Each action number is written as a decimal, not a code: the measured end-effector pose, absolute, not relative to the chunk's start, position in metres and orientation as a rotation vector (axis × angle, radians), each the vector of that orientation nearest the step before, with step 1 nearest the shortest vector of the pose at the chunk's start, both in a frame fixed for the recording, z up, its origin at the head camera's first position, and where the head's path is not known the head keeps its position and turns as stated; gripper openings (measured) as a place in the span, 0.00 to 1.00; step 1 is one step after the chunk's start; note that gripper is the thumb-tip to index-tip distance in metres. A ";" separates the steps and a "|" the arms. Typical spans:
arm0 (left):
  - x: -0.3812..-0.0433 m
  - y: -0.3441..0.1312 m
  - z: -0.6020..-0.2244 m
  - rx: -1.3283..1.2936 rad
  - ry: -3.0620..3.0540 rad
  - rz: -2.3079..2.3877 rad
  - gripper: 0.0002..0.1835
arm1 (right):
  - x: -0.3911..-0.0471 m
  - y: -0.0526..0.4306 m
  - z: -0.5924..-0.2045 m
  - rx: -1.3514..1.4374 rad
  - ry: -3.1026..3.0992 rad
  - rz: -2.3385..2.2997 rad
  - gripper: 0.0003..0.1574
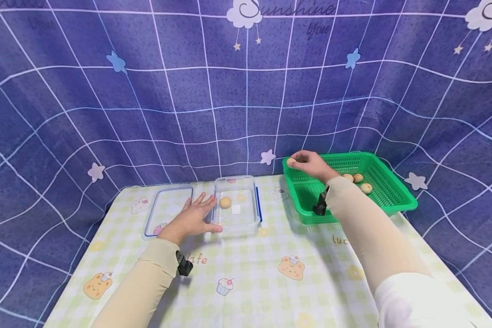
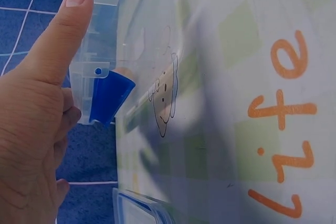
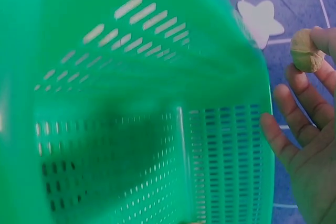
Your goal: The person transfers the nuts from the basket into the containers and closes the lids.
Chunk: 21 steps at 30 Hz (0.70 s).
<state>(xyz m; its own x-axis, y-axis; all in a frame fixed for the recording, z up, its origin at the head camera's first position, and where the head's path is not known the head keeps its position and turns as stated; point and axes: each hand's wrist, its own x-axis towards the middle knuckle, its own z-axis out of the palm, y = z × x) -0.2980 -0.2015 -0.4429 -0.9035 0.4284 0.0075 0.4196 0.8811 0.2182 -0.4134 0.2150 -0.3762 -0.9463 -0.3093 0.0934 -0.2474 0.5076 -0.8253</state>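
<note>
Between thumb and fingertips my right hand (image 1: pixel 311 165) pinches a walnut (image 3: pixel 306 51), held at the left rim of the green basket (image 1: pixel 317 219). Several walnuts (image 1: pixel 366 188) lie on the basket's right side, partly hidden behind the forearm. My left hand (image 1: pixel 192 218), fingers spread, rests at the left side of a clear plastic box (image 1: pixel 238 228). In the left wrist view its thumb lies straight along the box wall, near a blue clip (image 2: pixel 110 97). One walnut (image 1: pixel 225 202) sits inside the box.
A clear lid with a blue seal (image 1: pixel 148 223) lies left of the box, partly behind the left hand. The checked tablecloth (image 1: pixel 254 282) covers the table. A blue grid-patterned curtain (image 1: pixel 246 123) hangs right behind the table's far edge.
</note>
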 end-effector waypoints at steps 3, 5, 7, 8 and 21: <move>-0.299 -0.201 -0.444 0.668 2.998 0.350 0.56 | -0.417 0.207 -0.377 -0.514 2.680 -1.460 0.27; -0.299 -0.200 -0.443 0.663 2.990 0.376 0.56 | -0.417 0.202 -0.378 -0.518 2.685 -1.473 0.27; -0.300 -0.200 -0.443 0.660 2.981 0.390 0.56 | -0.417 0.196 -0.377 -0.520 2.689 -1.485 0.27; -0.299 -0.200 -0.443 0.661 2.979 0.399 0.56 | -0.417 0.193 -0.376 -0.522 2.687 -1.492 0.27; -0.299 -0.202 -0.442 0.652 2.950 0.415 0.54 | -0.419 0.157 -0.375 -0.596 2.723 -1.493 0.23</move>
<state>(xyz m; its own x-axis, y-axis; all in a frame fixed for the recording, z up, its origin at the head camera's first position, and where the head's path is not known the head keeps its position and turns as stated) -0.2990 -0.2024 -0.4415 -0.9046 0.4251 -0.0309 0.4001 0.8719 0.2823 -0.4191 0.1573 -0.3752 -0.9288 -0.3149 0.1954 -0.3340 0.4829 -0.8095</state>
